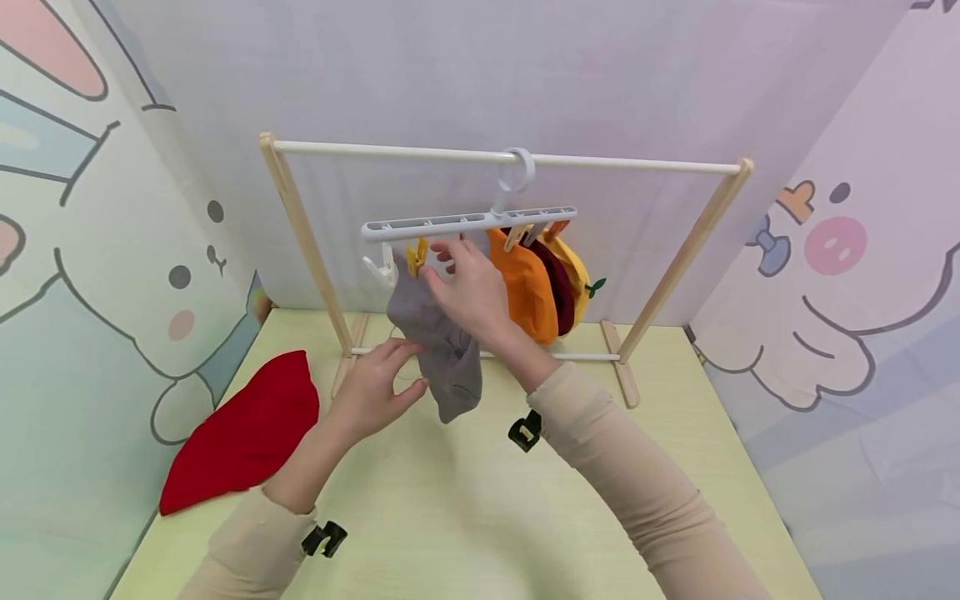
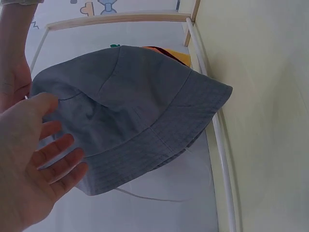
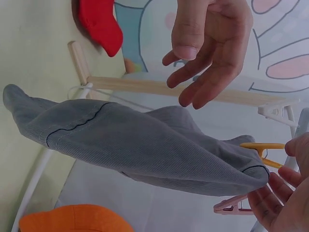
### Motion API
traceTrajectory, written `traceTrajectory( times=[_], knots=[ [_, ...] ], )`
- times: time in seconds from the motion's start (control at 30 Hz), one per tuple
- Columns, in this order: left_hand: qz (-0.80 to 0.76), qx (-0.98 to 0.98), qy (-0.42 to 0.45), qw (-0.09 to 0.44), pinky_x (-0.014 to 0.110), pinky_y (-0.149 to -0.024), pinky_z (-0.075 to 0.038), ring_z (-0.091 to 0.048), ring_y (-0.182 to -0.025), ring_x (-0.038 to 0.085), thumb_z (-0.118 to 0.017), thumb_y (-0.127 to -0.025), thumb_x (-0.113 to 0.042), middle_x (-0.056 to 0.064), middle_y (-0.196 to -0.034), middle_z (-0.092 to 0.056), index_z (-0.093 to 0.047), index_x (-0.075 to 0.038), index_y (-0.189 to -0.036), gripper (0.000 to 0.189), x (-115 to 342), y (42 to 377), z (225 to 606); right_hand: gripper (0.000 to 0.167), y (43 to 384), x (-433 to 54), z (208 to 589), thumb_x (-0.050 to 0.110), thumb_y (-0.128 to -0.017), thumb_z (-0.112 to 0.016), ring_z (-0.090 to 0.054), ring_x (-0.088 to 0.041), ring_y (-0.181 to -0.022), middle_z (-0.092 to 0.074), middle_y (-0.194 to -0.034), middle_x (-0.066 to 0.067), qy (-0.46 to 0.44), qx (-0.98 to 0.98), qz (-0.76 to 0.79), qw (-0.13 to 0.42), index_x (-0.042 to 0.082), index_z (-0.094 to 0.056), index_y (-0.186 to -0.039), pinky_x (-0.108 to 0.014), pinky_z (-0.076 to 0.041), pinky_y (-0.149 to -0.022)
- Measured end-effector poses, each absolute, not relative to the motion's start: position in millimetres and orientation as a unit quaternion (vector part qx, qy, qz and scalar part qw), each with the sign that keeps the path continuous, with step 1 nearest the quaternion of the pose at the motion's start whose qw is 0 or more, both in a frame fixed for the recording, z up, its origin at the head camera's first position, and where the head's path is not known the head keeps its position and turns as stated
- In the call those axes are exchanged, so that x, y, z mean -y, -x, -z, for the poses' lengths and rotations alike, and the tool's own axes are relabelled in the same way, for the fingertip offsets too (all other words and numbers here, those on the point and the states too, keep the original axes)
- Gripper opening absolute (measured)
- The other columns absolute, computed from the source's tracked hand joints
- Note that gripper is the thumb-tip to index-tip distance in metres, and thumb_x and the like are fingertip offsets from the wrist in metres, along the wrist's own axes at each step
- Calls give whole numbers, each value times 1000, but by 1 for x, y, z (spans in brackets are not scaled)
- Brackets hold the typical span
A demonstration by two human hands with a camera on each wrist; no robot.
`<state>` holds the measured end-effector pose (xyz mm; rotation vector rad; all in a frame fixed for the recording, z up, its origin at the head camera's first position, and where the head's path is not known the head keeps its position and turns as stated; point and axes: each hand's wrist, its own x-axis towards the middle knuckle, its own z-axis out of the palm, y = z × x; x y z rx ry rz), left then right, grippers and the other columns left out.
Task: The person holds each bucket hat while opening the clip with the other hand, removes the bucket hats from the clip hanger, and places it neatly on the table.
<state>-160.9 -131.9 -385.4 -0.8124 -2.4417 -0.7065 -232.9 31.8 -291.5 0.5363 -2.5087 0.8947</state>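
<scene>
A grey bucket hat (image 1: pixel 450 358) hangs from the white hanger (image 1: pixel 427 227), with a yellow clip (image 1: pixel 417 257) biting its upper edge. My right hand (image 1: pixel 472 287) is up at the hanger, fingertips against the hat's top end and thumb close to the yellow clip, as the right wrist view shows. Lower down, my left hand (image 1: pixel 377 387) is beside the hat, fingers loosely spread and palm facing it. In the left wrist view the hat (image 2: pixel 130 111) shows its brim and a thin cord; the left fingers (image 2: pixel 60 164) overlap its edge.
Orange (image 1: pixel 525 287), maroon and yellow (image 1: pixel 573 275) hats hang in clips on the hanger's right half. A white clip (image 1: pixel 382 268) dangles at its left end. The hanger hooks on a rack rail (image 1: pixel 375 150) with wooden legs. A red hat (image 1: pixel 247 425) lies on the table at left.
</scene>
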Motion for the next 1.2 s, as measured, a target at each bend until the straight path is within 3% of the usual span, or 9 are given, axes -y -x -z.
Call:
traceTrajectory(
  times=[0.6, 1.2],
  knots=[
    [263, 899, 242, 254, 38, -77, -49, -59, -97, 25, -76, -71, -31, 9, -108, -61, -60, -3, -110, 51, 98, 160, 380, 38, 242, -49, 290, 31, -89, -57, -63, -20, -96, -61, -116, -3, -219, 909, -324, 143, 13, -56, -124, -31, -50, -79],
    [271, 910, 187, 253, 38, -73, -50, -58, -97, 23, -77, -69, -38, 7, -110, -58, -58, -6, -113, 57, 71, 157, 380, 36, 248, -67, 295, 29, -92, -53, -63, -13, -93, -62, -116, -2, -234, 902, -347, 104, 16, -56, -126, -26, -50, -78]
  ],
)
